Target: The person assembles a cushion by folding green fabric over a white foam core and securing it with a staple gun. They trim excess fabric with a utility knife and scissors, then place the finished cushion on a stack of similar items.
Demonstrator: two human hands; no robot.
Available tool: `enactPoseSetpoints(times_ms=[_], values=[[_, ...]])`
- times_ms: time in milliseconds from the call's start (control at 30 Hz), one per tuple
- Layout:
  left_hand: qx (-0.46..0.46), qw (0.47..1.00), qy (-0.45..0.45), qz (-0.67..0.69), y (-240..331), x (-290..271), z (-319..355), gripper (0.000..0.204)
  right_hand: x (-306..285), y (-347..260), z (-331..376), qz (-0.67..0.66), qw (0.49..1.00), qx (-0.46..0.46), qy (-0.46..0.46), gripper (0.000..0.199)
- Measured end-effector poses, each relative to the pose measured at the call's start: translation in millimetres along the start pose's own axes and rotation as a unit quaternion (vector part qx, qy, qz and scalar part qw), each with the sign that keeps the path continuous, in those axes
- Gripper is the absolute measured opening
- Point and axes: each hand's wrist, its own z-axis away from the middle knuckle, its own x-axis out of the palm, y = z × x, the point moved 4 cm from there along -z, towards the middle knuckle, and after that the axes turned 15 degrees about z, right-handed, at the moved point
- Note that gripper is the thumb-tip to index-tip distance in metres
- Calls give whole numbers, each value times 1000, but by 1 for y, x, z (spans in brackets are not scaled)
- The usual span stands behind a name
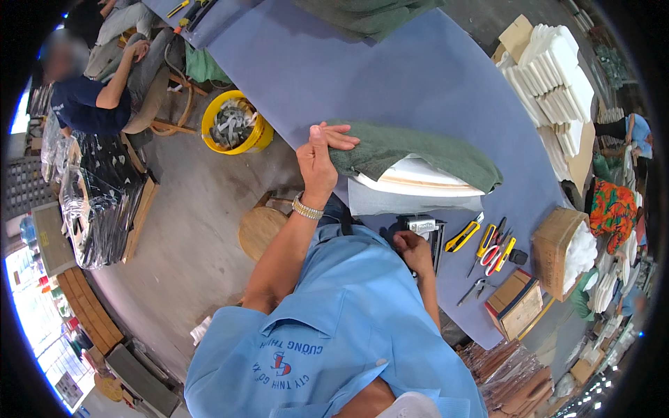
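Note:
My left hand (322, 152) rests flat on the left end of a dark green fabric (418, 150) that wraps a white padded wooden panel (418, 175) on the blue-grey worktable (390, 70). The fingers press the cloth down over the panel's corner. My right hand (411, 249) is lower, at the table's near edge, closed on a black staple gun (426, 230) with a white label. A gold watch band is on my left wrist.
A yellow box cutter (464, 235), scissors with red handles (492, 252) and pliers (475, 287) lie right of the staple gun. Cardboard boxes (519, 301) and a box of white stuffing (571, 252) sit further right. White foam pieces (550, 70) are stacked far right. A yellow bucket (235, 124) and round wooden stool (262, 230) stand left; another person sits far left.

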Motion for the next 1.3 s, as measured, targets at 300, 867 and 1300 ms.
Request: enactPoseSetpoints(times_ms=[300, 867, 1300], values=[[-94, 981, 133, 108, -44, -33, -37, 77, -51, 45, -16, -137, 983, 8, 125, 47], [-99, 962, 219, 132, -79, -52, -44, 73, -112, -321, -129, 83, 873, -480, 16, 20], [-80, 972, 182, 124, -70, -51, -43, 68, -101, -327, -131, 103, 913, -390, 62, 19]])
